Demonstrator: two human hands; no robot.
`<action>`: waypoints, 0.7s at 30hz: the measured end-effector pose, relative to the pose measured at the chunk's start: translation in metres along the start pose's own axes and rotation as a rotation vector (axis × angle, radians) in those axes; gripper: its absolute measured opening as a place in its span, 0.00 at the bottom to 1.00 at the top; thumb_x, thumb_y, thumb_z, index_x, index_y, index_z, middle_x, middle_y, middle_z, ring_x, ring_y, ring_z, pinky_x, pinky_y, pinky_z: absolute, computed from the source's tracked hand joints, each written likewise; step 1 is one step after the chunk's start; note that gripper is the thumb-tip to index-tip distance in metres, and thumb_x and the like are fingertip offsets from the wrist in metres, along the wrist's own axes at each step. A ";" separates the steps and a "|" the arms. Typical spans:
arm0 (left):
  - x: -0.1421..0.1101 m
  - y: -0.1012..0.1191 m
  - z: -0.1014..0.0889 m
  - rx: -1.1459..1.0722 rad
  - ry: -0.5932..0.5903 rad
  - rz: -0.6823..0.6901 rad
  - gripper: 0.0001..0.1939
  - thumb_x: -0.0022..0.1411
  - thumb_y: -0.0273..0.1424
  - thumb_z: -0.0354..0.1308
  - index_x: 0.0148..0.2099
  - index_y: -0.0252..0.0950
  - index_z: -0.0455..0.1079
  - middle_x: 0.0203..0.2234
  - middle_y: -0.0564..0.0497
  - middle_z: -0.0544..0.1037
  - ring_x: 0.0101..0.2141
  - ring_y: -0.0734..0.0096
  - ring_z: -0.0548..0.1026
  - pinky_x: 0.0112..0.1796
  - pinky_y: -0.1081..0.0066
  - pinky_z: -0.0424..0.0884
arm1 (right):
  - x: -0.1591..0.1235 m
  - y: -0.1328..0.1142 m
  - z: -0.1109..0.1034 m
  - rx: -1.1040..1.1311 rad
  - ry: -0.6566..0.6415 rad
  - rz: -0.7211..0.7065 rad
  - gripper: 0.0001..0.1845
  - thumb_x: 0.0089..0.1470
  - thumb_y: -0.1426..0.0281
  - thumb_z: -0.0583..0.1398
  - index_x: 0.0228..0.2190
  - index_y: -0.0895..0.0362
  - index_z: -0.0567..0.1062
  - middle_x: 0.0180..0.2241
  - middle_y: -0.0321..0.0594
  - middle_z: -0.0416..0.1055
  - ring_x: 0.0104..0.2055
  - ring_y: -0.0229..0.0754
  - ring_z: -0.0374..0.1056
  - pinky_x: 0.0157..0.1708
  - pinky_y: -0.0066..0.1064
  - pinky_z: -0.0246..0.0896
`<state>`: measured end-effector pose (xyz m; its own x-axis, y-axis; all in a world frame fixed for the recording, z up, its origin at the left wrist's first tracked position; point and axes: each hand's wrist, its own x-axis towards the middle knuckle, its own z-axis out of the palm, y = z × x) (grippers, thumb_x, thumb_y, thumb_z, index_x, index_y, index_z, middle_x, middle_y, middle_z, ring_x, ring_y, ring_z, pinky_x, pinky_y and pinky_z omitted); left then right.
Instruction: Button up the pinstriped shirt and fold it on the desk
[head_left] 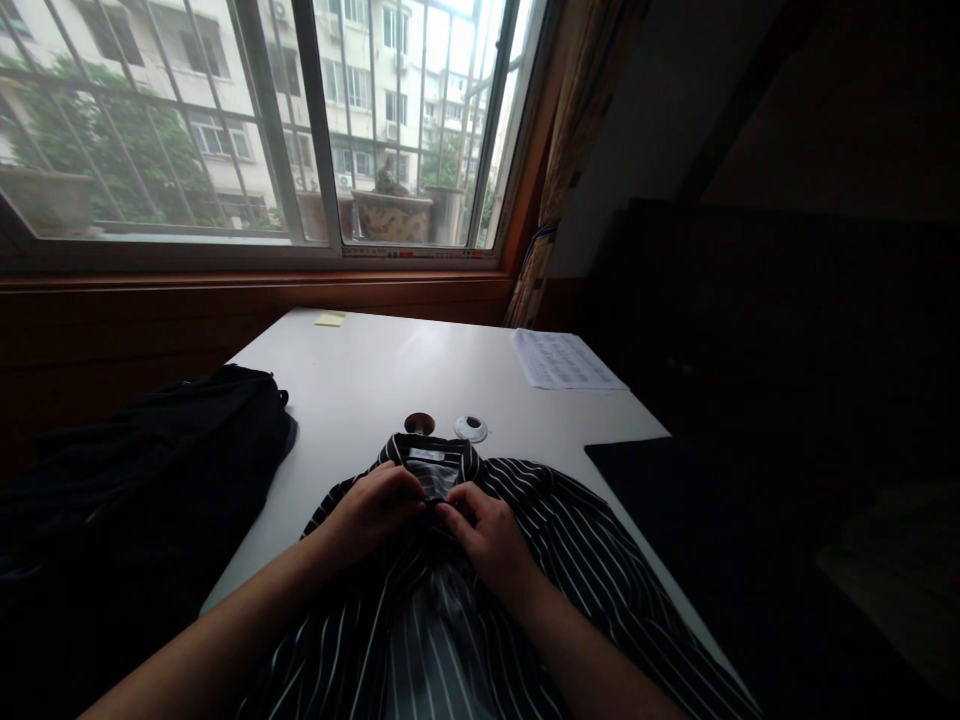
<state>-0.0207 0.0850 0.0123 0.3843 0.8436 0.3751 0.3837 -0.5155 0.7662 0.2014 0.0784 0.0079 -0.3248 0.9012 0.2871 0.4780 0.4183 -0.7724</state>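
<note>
A black shirt with thin white stripes [585, 540] lies spread on the white table, its collar toward the window. Below the collar its front hangs apart, and the paler inside of the cloth shows. My left hand [382, 500] pinches the left front edge just under the collar. Opposite it, my right hand [487, 530] grips the right front edge between thumb and fingers. The fingertips of both hands nearly meet at the neck opening. Any button between them is too small or hidden to make out.
On the white table [450, 365] are printed sheets [566, 360], a yellow sticky note [330, 319], a round cable hole [419, 424] and its white ring cover [471, 429]. A dark bag or garment [150, 470] lies at the left edge. Behind stands a barred window [405, 120].
</note>
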 end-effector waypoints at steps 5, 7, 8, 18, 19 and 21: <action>0.000 -0.001 0.001 0.031 -0.014 -0.024 0.04 0.65 0.30 0.59 0.42 0.36 0.73 0.34 0.50 0.73 0.34 0.69 0.72 0.35 0.71 0.69 | 0.000 -0.002 -0.001 0.052 -0.059 -0.018 0.04 0.59 0.67 0.62 0.36 0.54 0.75 0.27 0.33 0.73 0.28 0.38 0.69 0.29 0.26 0.59; 0.000 -0.001 0.002 0.039 -0.020 -0.030 0.04 0.64 0.30 0.60 0.41 0.36 0.73 0.34 0.51 0.72 0.34 0.69 0.72 0.35 0.71 0.69 | 0.000 -0.003 -0.002 0.071 -0.080 -0.022 0.03 0.59 0.68 0.62 0.35 0.54 0.75 0.28 0.33 0.74 0.29 0.38 0.70 0.30 0.26 0.59; 0.000 -0.002 0.002 0.038 -0.024 -0.032 0.04 0.64 0.30 0.60 0.41 0.36 0.73 0.34 0.51 0.72 0.34 0.68 0.72 0.36 0.70 0.69 | 0.000 -0.004 -0.002 0.071 -0.081 -0.024 0.02 0.59 0.69 0.62 0.35 0.54 0.75 0.28 0.33 0.74 0.30 0.38 0.70 0.30 0.26 0.59; -0.001 -0.001 0.002 0.018 0.000 -0.030 0.03 0.65 0.30 0.59 0.41 0.37 0.73 0.34 0.51 0.73 0.35 0.68 0.72 0.37 0.70 0.69 | 0.001 -0.005 -0.003 0.044 -0.064 -0.035 0.01 0.59 0.71 0.62 0.34 0.54 0.76 0.29 0.33 0.76 0.31 0.38 0.71 0.32 0.27 0.60; 0.000 -0.001 0.002 0.017 0.001 -0.030 0.03 0.65 0.30 0.59 0.41 0.37 0.73 0.35 0.51 0.73 0.35 0.68 0.72 0.37 0.70 0.69 | 0.001 -0.005 -0.003 0.050 -0.065 -0.036 0.01 0.59 0.72 0.62 0.34 0.54 0.76 0.29 0.33 0.76 0.31 0.38 0.71 0.32 0.27 0.60; 0.000 -0.002 0.002 0.018 0.002 -0.031 0.03 0.65 0.30 0.59 0.41 0.37 0.73 0.34 0.51 0.73 0.35 0.68 0.72 0.36 0.70 0.69 | 0.001 -0.004 -0.002 0.058 -0.067 -0.035 0.01 0.59 0.72 0.62 0.34 0.54 0.76 0.29 0.33 0.75 0.30 0.38 0.71 0.31 0.26 0.60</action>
<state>-0.0196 0.0856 0.0095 0.3701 0.8596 0.3523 0.4108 -0.4916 0.7679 0.2012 0.0777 0.0121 -0.3957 0.8754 0.2775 0.4180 0.4408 -0.7944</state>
